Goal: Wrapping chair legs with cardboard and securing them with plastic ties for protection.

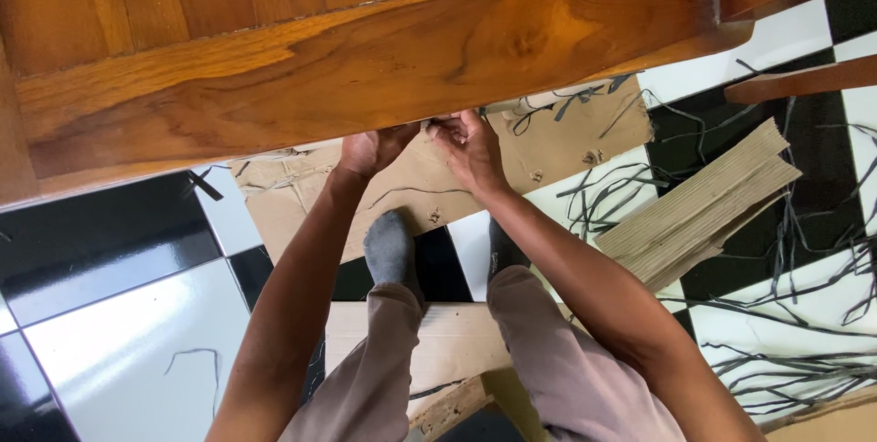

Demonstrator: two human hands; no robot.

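We reach our left hand (373,150) and right hand (470,145) close together under the edge of the wooden table (365,68), above brown cardboard (548,145) on the checkered floor (119,314), beside scattered dark strips (804,259).

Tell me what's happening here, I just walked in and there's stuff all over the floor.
A person sits with both hands at the lower edge of a wooden furniture piece, the left hand and right hand pinching something small there. Flattened cardboard, a stack of corrugated sheets and dark strips lie on the checkered floor.
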